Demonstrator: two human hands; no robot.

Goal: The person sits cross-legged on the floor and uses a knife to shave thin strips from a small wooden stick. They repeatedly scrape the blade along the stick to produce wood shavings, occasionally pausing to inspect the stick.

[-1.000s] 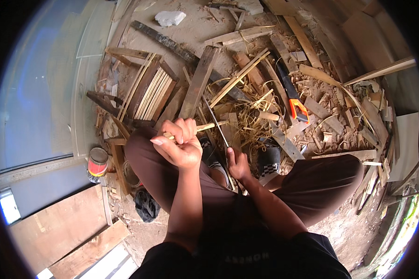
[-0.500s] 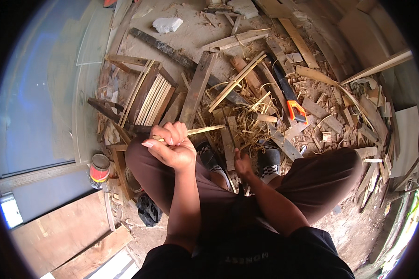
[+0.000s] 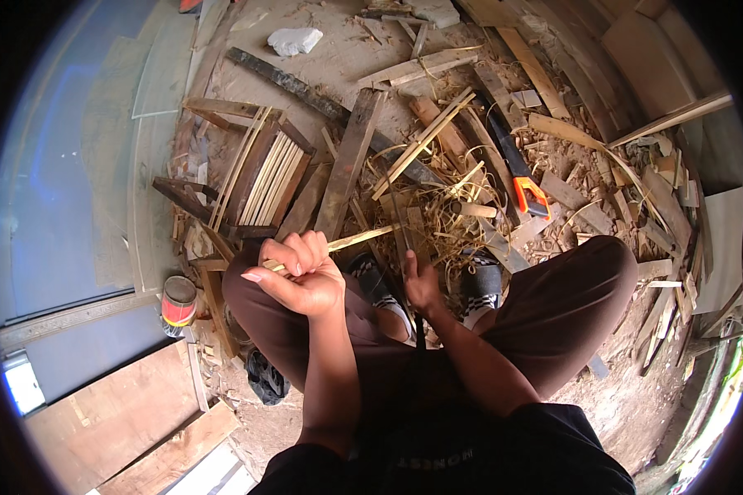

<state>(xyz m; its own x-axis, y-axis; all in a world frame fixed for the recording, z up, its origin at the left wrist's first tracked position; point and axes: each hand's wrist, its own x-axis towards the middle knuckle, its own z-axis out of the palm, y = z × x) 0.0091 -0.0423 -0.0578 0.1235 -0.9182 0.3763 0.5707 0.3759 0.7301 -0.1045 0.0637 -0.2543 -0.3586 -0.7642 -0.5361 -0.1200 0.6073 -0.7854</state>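
Observation:
My left hand (image 3: 300, 274) is closed in a fist round a thin pale bamboo strip (image 3: 363, 237), whose free end points right over my feet. My right hand (image 3: 423, 285), lower and to the right, grips a long, narrow, dark-bladed knife (image 3: 397, 206). The blade points away from me and crosses the strip close to its far end; whether they touch I cannot tell. Beneath the blade lies a wooden block (image 3: 417, 227). Curly shavings (image 3: 462, 194) and a short round wooden piece (image 3: 475, 210) lie just beyond my right hand.
A handsaw with an orange handle (image 3: 533, 196) lies at the right among scrap wood. At the left stand a wooden frame with pale strips (image 3: 268, 181) and a paint can (image 3: 178, 301). Beyond are planks (image 3: 351, 165) and a white lump (image 3: 295, 41). My legs are bent outward on both sides.
My right hand has shifted slightly away from me and left with the knife, whose blade now reaches further past the strip. My left hand has moved slightly nearer to me, still holding the strip.

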